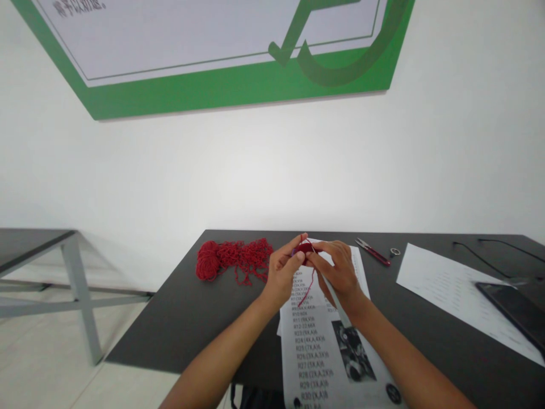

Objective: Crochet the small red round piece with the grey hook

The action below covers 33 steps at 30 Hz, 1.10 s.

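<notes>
Both hands meet over the far end of the printed sheet (pixel 309 352), which lies between the forearms, probably so its rows can be read at a glance. The left hand's (pixel 279 275) grip is closed, pinching the small red piece (pixel 304 248) with its forefinger raised, seemingly to tension the strand. The right hand's (pixel 340 275) grip is also closed, around a slim pale-handled tool (pixel 336 301), its fingertips against the piece, perhaps to steady the edge. Left of the sheet, the red yarn (pixel 244 258) is heaped loosely on the table (pixel 191 324), likely letting it feed freely. Right of the sheet, the red-handled snips (pixel 373 253) sit within reach yet outside the hands' space.
</notes>
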Each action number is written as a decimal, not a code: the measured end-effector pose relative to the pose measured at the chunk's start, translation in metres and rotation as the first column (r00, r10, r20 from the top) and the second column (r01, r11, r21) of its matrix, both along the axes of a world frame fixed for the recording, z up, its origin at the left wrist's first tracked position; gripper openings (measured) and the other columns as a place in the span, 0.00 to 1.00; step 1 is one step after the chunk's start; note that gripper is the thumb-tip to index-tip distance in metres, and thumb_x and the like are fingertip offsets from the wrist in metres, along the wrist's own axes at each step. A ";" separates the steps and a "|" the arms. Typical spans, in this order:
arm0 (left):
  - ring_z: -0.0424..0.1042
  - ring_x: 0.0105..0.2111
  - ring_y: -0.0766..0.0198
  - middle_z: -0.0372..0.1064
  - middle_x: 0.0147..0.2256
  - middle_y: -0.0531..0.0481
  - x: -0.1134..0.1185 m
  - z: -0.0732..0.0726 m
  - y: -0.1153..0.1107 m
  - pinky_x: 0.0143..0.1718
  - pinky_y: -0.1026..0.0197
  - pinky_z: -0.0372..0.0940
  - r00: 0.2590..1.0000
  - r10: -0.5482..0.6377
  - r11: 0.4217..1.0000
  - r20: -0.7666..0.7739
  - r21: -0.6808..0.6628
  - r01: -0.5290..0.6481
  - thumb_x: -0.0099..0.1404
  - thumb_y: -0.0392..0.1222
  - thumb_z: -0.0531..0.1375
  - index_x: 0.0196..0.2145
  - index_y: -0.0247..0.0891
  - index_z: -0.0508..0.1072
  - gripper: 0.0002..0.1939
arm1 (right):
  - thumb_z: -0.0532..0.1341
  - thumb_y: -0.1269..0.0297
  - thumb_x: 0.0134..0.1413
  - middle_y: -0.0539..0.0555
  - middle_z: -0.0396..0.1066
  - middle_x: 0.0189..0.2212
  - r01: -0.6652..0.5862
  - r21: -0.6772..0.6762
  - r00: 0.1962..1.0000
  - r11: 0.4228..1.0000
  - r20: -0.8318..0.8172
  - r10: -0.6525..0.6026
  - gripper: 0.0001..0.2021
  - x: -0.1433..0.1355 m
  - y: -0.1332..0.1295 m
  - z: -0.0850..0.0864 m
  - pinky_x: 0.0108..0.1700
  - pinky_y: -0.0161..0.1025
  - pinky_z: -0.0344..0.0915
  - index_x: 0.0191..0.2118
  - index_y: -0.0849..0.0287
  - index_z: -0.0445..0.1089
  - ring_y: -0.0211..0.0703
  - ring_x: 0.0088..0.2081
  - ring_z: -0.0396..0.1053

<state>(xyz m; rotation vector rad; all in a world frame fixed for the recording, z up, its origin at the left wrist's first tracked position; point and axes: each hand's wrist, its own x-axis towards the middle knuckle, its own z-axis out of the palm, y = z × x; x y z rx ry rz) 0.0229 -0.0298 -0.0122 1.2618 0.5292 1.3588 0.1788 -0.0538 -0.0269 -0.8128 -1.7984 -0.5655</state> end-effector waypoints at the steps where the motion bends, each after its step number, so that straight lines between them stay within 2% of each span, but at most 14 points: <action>1: 0.80 0.35 0.58 0.82 0.42 0.41 0.002 0.000 0.000 0.37 0.60 0.73 0.999 -0.004 0.999 0.039 -0.042 0.006 0.61 0.50 0.69 0.53 0.38 0.79 0.24 | 0.60 0.75 0.63 0.61 0.72 0.50 -0.001 -0.008 1.000 1.000 0.018 0.001 0.19 0.000 -0.001 0.001 0.51 0.55 0.67 0.57 0.53 0.66 0.53 0.50 0.70; 6: 0.75 0.25 0.67 0.81 0.31 0.45 0.006 0.007 0.002 0.29 0.66 0.70 0.988 -0.028 0.984 0.153 -0.171 0.054 0.56 0.48 0.73 0.44 0.37 0.83 0.20 | 0.60 0.76 0.62 0.60 0.73 0.49 -0.033 -0.006 0.999 0.999 -0.005 0.033 0.20 -0.003 -0.003 0.001 0.52 0.55 0.68 0.57 0.52 0.68 0.53 0.51 0.70; 8: 0.74 0.24 0.68 0.81 0.31 0.45 0.005 0.009 0.003 0.28 0.66 0.69 0.982 -0.079 0.972 0.172 -0.207 0.114 0.57 0.49 0.72 0.42 0.36 0.83 0.18 | 0.61 0.75 0.63 0.58 0.73 0.48 -0.111 0.012 0.991 0.994 -0.070 0.111 0.18 -0.005 -0.001 0.002 0.51 0.54 0.69 0.56 0.50 0.69 0.51 0.49 0.71; 10: 0.74 0.24 0.67 0.80 0.31 0.46 0.002 0.009 0.005 0.27 0.66 0.69 0.986 -0.097 0.974 0.137 -0.190 0.122 0.55 0.49 0.73 0.42 0.37 0.83 0.19 | 0.61 0.74 0.63 0.57 0.74 0.47 -0.215 -0.011 0.967 0.977 -0.145 0.211 0.17 -0.006 -0.001 0.003 0.51 0.54 0.70 0.54 0.49 0.70 0.50 0.49 0.72; 13: 0.75 0.26 0.66 0.80 0.31 0.48 -0.004 0.008 0.012 0.28 0.65 0.70 1.000 0.010 1.000 0.007 -0.003 -0.010 0.50 0.46 0.76 0.43 0.38 0.83 0.22 | 0.61 0.73 0.64 0.56 0.75 0.48 -0.348 -0.088 0.916 0.933 -0.245 0.318 0.15 -0.009 -0.003 0.009 0.51 0.52 0.71 0.52 0.48 0.72 0.49 0.49 0.73; 15: 0.76 0.28 0.65 0.80 0.31 0.49 -0.009 0.008 0.016 0.32 0.63 0.72 0.988 0.136 0.977 -0.078 0.177 -0.121 0.52 0.43 0.75 0.43 0.38 0.83 0.20 | 0.61 0.71 0.65 0.55 0.76 0.47 -0.392 -0.123 0.887 0.912 -0.313 0.339 0.11 -0.010 -0.005 0.012 0.51 0.52 0.71 0.49 0.49 0.73 0.49 0.48 0.73; 18: 0.77 0.30 0.64 0.80 0.32 0.50 -0.015 0.011 0.018 0.37 0.60 0.73 0.929 0.331 0.874 -0.167 0.426 -0.235 0.58 0.38 0.70 0.46 0.39 0.82 0.16 | 0.61 0.68 0.65 0.54 0.79 0.44 -0.394 -0.133 0.867 0.910 -0.383 0.319 0.06 -0.009 -0.006 0.017 0.52 0.53 0.70 0.44 0.51 0.75 0.48 0.46 0.75; 22: 0.77 0.32 0.64 0.80 0.33 0.51 -0.018 0.014 0.018 0.38 0.61 0.73 0.808 0.551 0.693 -0.207 0.653 -0.306 0.63 0.34 0.66 0.47 0.42 0.81 0.15 | 0.65 0.69 0.62 0.53 0.79 0.41 -0.304 -0.163 0.910 0.939 -0.342 0.235 0.04 -0.008 -0.004 0.018 0.49 0.49 0.72 0.40 0.52 0.75 0.47 0.44 0.75; 24: 0.76 0.31 0.65 0.79 0.32 0.52 -0.018 0.012 0.018 0.36 0.62 0.72 0.753 0.621 0.636 -0.216 0.701 -0.323 0.64 0.34 0.65 0.48 0.42 0.80 0.15 | 0.65 0.70 0.61 0.54 0.80 0.41 -0.256 -0.179 0.935 0.950 -0.297 0.196 0.04 -0.008 -0.003 0.016 0.48 0.48 0.73 0.40 0.52 0.74 0.47 0.46 0.75; 27: 0.75 0.30 0.64 0.78 0.31 0.52 -0.017 0.010 0.021 0.37 0.61 0.72 0.717 0.662 0.604 -0.221 0.723 -0.335 0.66 0.35 0.63 0.49 0.43 0.80 0.14 | 0.63 0.72 0.63 0.55 0.80 0.45 -0.208 -0.175 0.963 0.962 -0.208 0.171 0.06 -0.011 -0.003 0.013 0.51 0.50 0.72 0.42 0.53 0.73 0.48 0.48 0.75; 30: 0.76 0.32 0.63 0.79 0.31 0.51 -0.016 0.010 0.023 0.37 0.61 0.73 0.721 0.654 0.628 -0.229 0.696 -0.349 0.66 0.35 0.63 0.46 0.43 0.81 0.13 | 0.60 0.71 0.64 0.56 0.79 0.48 -0.199 -0.186 0.969 0.962 -0.183 0.165 0.06 -0.016 -0.005 0.012 0.52 0.52 0.72 0.43 0.53 0.72 0.49 0.49 0.76; 33: 0.76 0.31 0.63 0.79 0.32 0.51 -0.016 0.012 0.023 0.37 0.61 0.73 0.733 0.635 0.672 -0.242 0.641 -0.371 0.64 0.34 0.63 0.42 0.42 0.82 0.11 | 0.58 0.66 0.67 0.56 0.80 0.47 -0.218 -0.274 0.947 0.937 -0.291 0.135 0.07 -0.020 -0.010 0.012 0.52 0.52 0.71 0.45 0.52 0.73 0.49 0.48 0.76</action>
